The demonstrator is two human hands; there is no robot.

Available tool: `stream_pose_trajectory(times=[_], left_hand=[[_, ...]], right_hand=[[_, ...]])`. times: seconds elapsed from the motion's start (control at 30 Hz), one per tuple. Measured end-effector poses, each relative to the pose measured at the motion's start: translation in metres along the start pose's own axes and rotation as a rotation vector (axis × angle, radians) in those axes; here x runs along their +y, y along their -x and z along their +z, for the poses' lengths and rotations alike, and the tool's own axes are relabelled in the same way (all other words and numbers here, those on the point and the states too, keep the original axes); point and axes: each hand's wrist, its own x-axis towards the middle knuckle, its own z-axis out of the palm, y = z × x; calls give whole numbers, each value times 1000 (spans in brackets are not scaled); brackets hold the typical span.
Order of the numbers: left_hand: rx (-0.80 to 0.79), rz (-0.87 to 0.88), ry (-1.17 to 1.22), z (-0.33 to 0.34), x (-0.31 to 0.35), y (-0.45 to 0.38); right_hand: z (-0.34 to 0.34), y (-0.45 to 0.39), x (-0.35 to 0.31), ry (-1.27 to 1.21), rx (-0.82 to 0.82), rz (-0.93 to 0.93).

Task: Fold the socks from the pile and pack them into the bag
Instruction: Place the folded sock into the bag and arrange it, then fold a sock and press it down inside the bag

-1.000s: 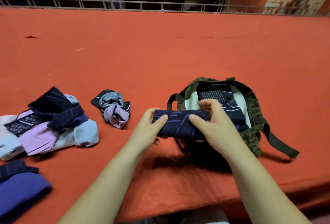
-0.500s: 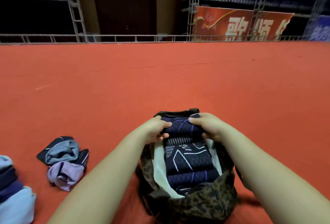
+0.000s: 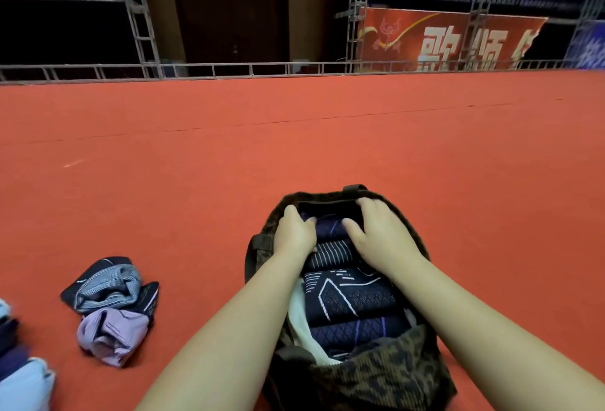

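Two hands are deep in the open bag (image 3: pixel 386 374), pressing a folded dark sock bundle (image 3: pixel 329 229) into its far end: the left hand (image 3: pixel 294 234) has its fingers curled over the bundle's left end, and the right hand (image 3: pixel 381 234) lies over its right end with the thumb on top, so each grip appears to be grasping that bundle, though the fingertips are hidden inside. Soft and light, the roll will squash rather than resist; holding it at both ends, as now, should keep the fold from springing open. Behind it toward the person sit three more folded bundles in a row, so I count four in the bag. On the red surface (image 3: pixel 294 148) to the left lies one loose clump of socks (image 3: pixel 113 309), grey-striped and lilac, well apart from the bag; at the left edge part of a pile (image 3: pixel 23 374) shows, too cut off to count.
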Motion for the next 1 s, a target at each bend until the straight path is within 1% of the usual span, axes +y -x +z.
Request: stream_pose_trajectory(times=[0.07,0.1,0.13,0.2,0.23,0.27,0.33,0.4,0.47,0.5,0.57,0.63,0.73,0.8,0.87,0.93,1.0], left_hand=[[15,-65,188,0,1,2],[-3,-73,192,-1,1,2],[-46,-66,127,-2,2,3],[-169,-21,-146,-7,4,5],[-210,7,-296,-10,6,5],[-230,32,-412,-13,8,6],[-258,59,-526,-19,12,8],[-299,67,-540,-30,13,12],[-341,44,-458,-43,13,18],[-359,24,-381,-50,12,22],[-371,8,-195,-65,8,34],[-335,30,-60,-83,-3,47],[-296,24,-8,-112,-30,64],[-285,-16,-15,-133,-58,74],[-251,-72,12,-150,-88,82],[-206,-123,54,-167,-115,89],[-188,-156,82,-175,-135,95]], right_hand=[[0,4,0,52,-70,-79],[2,3,4,79,-157,-66],[5,-1,10,107,-266,-24],[9,-6,19,166,-445,66],[11,-9,22,193,-496,100],[10,-9,21,205,-512,128],[6,-13,19,199,-459,149],[-5,-17,8,191,-332,97],[-13,-19,0,112,-187,42],[-16,-18,-4,61,-157,22],[-18,-14,-13,44,-200,16],[-20,-7,-24,40,-238,32],[-25,5,-51,-60,-145,38],[-22,15,-78,-201,-138,12],[-12,28,-109,-307,-209,-39],[2,39,-140,-343,-321,-71],[20,45,-157,-349,-408,-71]])
